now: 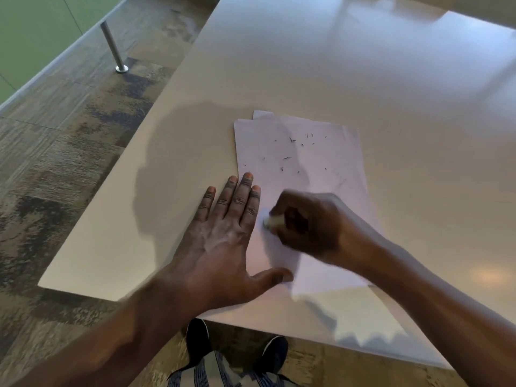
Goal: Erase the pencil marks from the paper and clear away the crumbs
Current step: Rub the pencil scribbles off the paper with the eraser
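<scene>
A white sheet of paper (321,155) lies on the beige table (279,65), with a second sheet peeking out beneath its far edge. Several dark eraser crumbs (291,152) are scattered over its upper half. Faint pencil marks (340,181) show near its right edge. My left hand (223,238) lies flat with fingers spread, pressing on the paper's left edge. My right hand (310,224) is closed around a small white eraser (272,221), whose tip touches the paper; this hand is blurred.
The table's near edge (251,328) runs just below my hands and its left edge slants toward the far side. Patterned carpet (69,163) lies to the left, with a metal post (113,48) standing on it. My shoes (237,353) show under the table edge.
</scene>
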The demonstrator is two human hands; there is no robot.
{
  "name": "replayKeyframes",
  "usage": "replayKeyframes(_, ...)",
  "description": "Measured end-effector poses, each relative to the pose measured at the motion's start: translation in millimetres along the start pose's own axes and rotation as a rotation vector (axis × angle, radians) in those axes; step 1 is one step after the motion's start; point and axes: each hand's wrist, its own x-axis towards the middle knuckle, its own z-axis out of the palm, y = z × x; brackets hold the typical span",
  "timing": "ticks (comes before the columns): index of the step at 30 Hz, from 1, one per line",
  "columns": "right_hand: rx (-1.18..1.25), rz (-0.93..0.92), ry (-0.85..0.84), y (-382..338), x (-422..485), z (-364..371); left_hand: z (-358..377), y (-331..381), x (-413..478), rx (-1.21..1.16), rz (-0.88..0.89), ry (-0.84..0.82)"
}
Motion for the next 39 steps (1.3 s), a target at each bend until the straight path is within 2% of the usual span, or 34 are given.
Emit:
replayKeyframes(2, -0.112, 0.006, 0.095, 5, 11, 2, -2, 0, 0, 0.008, -0.002, -0.014)
replayKeyframes(4, -0.154, 0.002, 0.111, 3, 7, 3, -2, 0, 0, 0.007, -0.004, -0.024)
replayKeyframes(9, 0.034, -0.037, -0.083, -14, -23, -1, -1, 0, 0, 0.012, -0.009, -0.028)
replayKeyframes(15, -0.109, 0.071, 0.152, 1, 10, 6, -3, 1, 0, 0.044, -0.013, -0.036)
replayKeyframes(19, 0.027, -0.010, -0.044, -12, -16, 2, -2, 1, 0, 0.020, -0.007, -0.032)
replayKeyframes(21, 0.066, 0.002, -0.078, -15, -21, 2, -2, 1, 0, 0.013, -0.009, -0.031)
replayKeyframes(26, -0.038, 0.109, 0.152, 0, 6, 9, -3, 1, -1, 0.031, -0.011, -0.044)
replayKeyframes(27, -0.037, 0.103, 0.145, 1, 6, 8, -3, 1, -1, 0.028, -0.011, -0.043)
replayKeyframes(31, 0.083, 0.052, -0.135, -6, -13, 5, -2, 1, 0, 0.024, -0.010, -0.041)
replayKeyframes(32, 0.076, 0.058, -0.145, -5, -13, 5, -2, 1, 0, 0.027, -0.011, -0.044)
replayKeyframes(37, -0.066, 0.144, 0.198, 2, 15, 10, -3, 2, 0, 0.039, -0.014, -0.043)
replayKeyframes(39, -0.097, 0.131, 0.219, -1, 13, 12, -3, 2, 0, 0.035, -0.014, -0.045)
